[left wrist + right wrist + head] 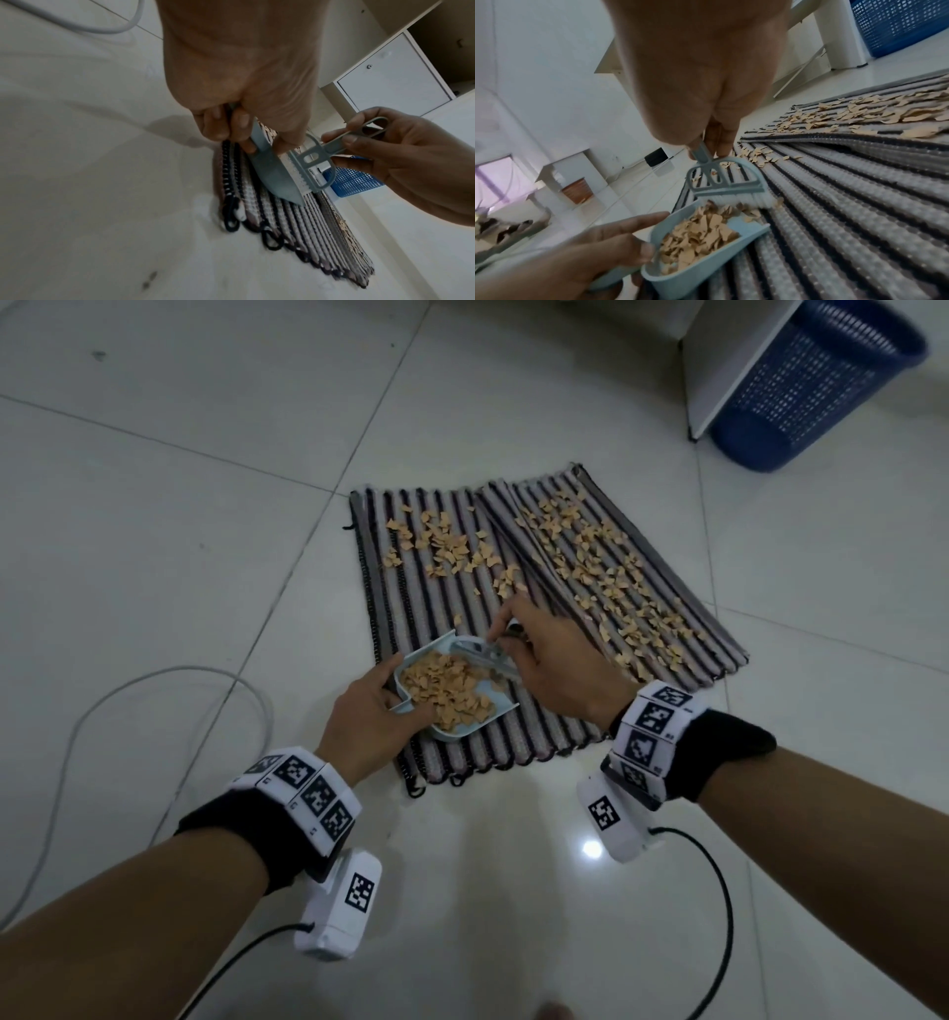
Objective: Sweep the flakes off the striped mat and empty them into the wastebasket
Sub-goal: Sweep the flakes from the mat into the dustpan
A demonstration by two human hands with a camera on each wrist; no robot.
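Observation:
The striped mat point(513, 726) lies on the tiled floor, with tan flakes point(606, 567) scattered over its far and right parts. My left hand point(382, 698) grips a pale blue dustpan point(436, 649) at the mat's near left; a heap of flakes point(447, 685) fills it. My right hand point(513, 634) pinches the handle of a small blue brush point(493, 654), whose white bristles point(744, 199) touch the pan's mouth. The right wrist view shows the dustpan point(700, 270), the brush point(721, 182) and the mat point(847, 203). The blue wastebasket point(816, 377) stands at the far right.
A white cabinet panel point(729, 367) stands just left of the wastebasket. A grey cable point(154, 690) loops over the floor on the left. A raised fold point(518, 546) runs across the middle of the mat. White tiles surround the mat.

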